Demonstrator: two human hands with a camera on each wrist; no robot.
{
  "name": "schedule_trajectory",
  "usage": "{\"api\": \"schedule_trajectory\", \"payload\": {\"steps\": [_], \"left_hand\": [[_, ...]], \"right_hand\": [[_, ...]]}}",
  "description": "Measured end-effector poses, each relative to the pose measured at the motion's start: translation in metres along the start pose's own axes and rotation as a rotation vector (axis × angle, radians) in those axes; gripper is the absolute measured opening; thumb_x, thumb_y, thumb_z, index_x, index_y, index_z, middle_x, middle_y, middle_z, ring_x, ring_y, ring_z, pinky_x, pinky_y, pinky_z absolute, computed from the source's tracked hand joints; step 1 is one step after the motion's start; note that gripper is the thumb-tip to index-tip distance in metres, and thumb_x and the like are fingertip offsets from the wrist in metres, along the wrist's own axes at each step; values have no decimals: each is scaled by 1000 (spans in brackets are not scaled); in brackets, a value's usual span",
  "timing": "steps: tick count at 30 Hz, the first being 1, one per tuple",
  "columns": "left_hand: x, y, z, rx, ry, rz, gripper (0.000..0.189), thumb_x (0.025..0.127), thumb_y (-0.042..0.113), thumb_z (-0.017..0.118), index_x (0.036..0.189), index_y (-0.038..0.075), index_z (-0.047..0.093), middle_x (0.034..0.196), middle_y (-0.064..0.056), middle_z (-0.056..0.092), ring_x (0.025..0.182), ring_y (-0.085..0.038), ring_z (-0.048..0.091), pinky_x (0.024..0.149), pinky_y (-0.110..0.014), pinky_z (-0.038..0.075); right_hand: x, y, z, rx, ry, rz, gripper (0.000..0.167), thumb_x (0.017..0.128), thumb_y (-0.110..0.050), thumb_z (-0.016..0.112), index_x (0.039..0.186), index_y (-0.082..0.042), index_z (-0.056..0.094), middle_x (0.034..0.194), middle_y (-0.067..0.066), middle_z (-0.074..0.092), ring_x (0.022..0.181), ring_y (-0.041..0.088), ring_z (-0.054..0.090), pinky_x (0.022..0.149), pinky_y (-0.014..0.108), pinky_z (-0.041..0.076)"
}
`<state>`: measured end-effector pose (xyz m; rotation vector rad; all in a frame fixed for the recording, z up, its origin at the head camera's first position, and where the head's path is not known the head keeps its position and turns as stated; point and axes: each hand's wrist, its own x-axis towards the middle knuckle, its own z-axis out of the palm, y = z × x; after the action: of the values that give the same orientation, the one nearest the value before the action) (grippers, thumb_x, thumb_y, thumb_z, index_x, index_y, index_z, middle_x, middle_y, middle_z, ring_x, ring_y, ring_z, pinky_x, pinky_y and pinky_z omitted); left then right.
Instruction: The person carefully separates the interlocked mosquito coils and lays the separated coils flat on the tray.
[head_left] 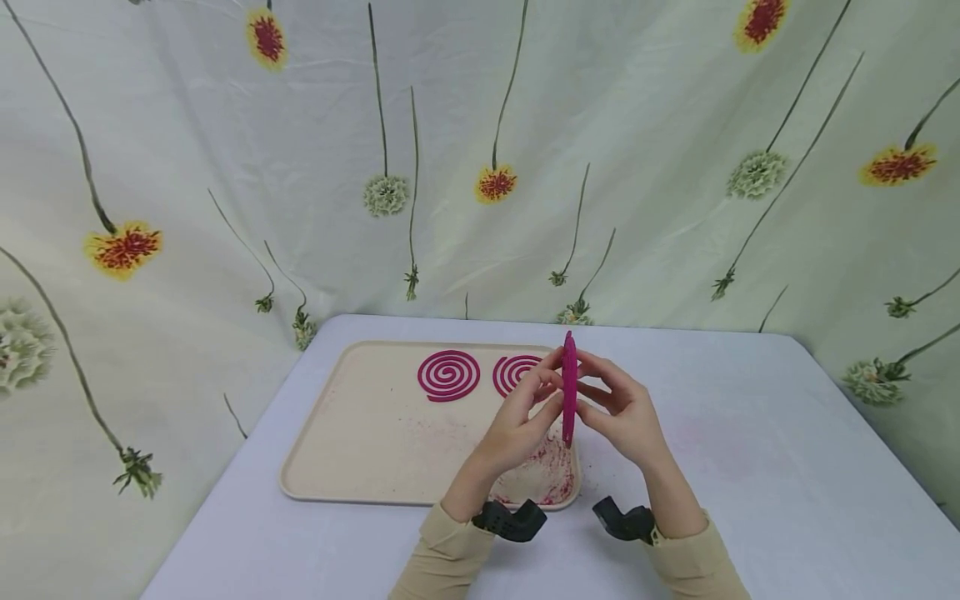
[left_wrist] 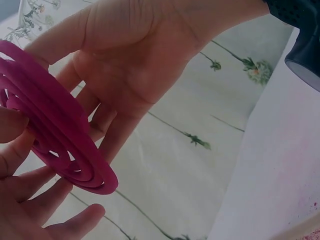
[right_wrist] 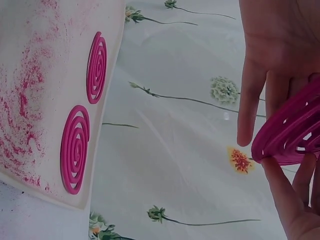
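Upright on its edge, a magenta spiral mosquito coil (head_left: 569, 390) is held between both hands above the tray's right end. My left hand (head_left: 513, 429) grips it from the left with thumb and fingers. From the other side my right hand (head_left: 628, 417) pinches it with thumb and fingertips. The left wrist view shows the held coil (left_wrist: 70, 130) as several nested rings; whether it is one coil or two stacked cannot be told. A second coil (head_left: 448, 375) lies flat on the tray, and a third coil (right_wrist: 75, 150) beside it is partly covered by my left hand in the head view.
The beige tray (head_left: 360, 502) sits on a white-covered table (head_left: 750, 467), with magenta crumbs and powder (head_left: 555, 475) on its right end. Behind stands a flower-printed cloth (head_left: 645, 150). Black wrist cameras (head_left: 510, 521) sit on both wrists.
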<state>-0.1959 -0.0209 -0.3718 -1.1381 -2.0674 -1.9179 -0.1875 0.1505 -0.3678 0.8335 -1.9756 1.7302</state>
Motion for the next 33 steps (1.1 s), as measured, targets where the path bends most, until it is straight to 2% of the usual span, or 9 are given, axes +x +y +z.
{"api": "schedule_trajectory", "payload": {"steps": [2,6,9,18,25,29,33], "left_hand": [[0,3,1,-8,-13,2,12,95,-4,47,107,-2,48,152,-12,26,139,-26,22,107,-48,32],[0,18,2,-20,-32,42,13,92,-9,47,105,-6,46,148,-22,25,137,-35,22,106,-51,32],[0,29,2,-10,-37,59,12,92,-9,47,104,-7,46,146,-25,26,135,-38,24,106,-50,33],[-2,31,4,25,-36,56,12,92,-8,48,104,-7,47,145,-24,28,135,-37,26,105,-43,36],[-2,35,3,39,-50,19,11,93,-4,48,104,-8,48,146,-22,29,136,-34,24,106,-45,34],[-2,35,1,63,-75,28,10,93,-4,48,103,-6,48,145,-23,30,137,-34,23,106,-50,31],[-2,34,0,64,-103,43,10,93,-4,48,103,-6,48,146,-23,29,137,-34,23,106,-49,32]], "right_hand": [[0,0,-1,3,-7,12,62,72,17,63,131,8,46,116,-8,59,104,13,54,88,25,49],[-1,0,-3,21,-26,14,70,71,16,64,136,5,42,117,-5,59,103,13,54,87,24,50],[0,0,-5,38,-43,0,72,71,15,64,138,3,40,116,-1,58,102,14,54,87,25,50],[1,3,-9,85,-78,-26,73,70,16,63,138,3,40,101,4,57,94,15,54,86,26,51],[2,3,-11,60,-93,-7,80,69,13,66,141,0,37,104,8,56,96,16,54,85,26,51],[2,0,-13,38,-107,-10,77,70,14,65,141,1,37,106,6,57,96,15,53,86,26,51],[2,-1,-14,42,-126,-22,75,72,15,64,141,3,37,109,11,56,97,15,53,88,27,50]]}}
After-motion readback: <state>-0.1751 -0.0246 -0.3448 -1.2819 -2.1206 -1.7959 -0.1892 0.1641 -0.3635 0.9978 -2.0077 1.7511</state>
